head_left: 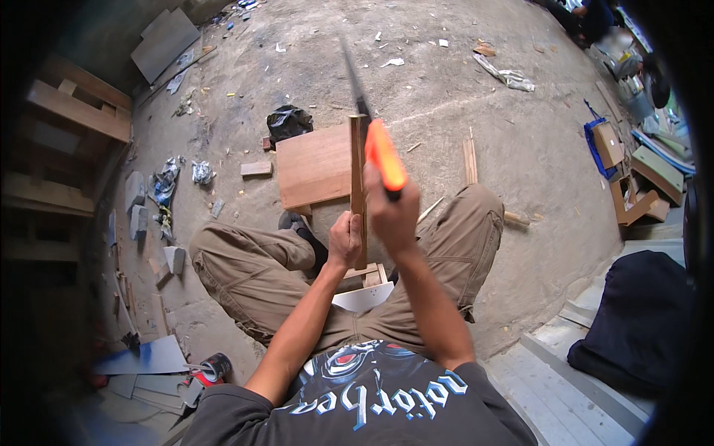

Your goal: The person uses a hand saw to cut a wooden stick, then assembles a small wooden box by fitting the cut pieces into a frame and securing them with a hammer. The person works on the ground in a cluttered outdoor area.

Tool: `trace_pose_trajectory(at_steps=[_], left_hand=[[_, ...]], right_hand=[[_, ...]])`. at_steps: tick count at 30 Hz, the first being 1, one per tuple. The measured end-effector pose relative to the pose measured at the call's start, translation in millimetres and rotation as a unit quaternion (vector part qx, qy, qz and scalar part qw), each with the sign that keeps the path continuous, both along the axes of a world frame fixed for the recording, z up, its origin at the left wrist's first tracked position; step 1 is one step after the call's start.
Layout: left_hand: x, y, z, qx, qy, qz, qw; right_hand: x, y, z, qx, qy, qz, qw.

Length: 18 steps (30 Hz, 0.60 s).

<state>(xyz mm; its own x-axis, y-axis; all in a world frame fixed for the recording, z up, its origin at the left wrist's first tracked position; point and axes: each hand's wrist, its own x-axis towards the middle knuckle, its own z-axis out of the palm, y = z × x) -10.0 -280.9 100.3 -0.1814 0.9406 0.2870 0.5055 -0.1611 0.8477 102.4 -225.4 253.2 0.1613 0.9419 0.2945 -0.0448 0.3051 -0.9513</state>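
Note:
My left hand (345, 240) is closed around a narrow brown wooden strip (358, 171), which runs away from me between my knees. In my right hand (391, 219) is a saw (386, 156) with an orange and black handle, its thin dark blade pointing forward and blurred. The saw lies along the right side of the strip's far end; whether the blade touches the wood I cannot tell. Left of the strip rests a flat reddish-brown wooden panel (315, 172). Below my hands, between my thighs, sits a white piece (364, 298) beside a small wooden frame (370, 276).
A black plastic bag (289, 124) and a small wood block (256, 169) lie beyond my left knee. Grey blocks (138, 223) and a can (216, 366) are at left. On the right are a cardboard box (639, 204), a black bag (632, 320) and wood sticks (470, 157).

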Motion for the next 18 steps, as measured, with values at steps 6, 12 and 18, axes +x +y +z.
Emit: trace_pose_trajectory(at_steps=[6,12,18], left_hand=[[-7,9,10,-0.029,-0.097,0.045,0.994],[-17,9,43,-0.026,-0.132,0.026,0.991],[-51,20,55,-0.049,-0.15,-0.072,0.985]], right_hand=[[35,52,19,0.015,-0.094,-0.034,0.995],[-12,42,-47,-0.027,0.058,-0.013,0.998],[-48,25,-38,-0.046,0.033,0.085,0.995]])
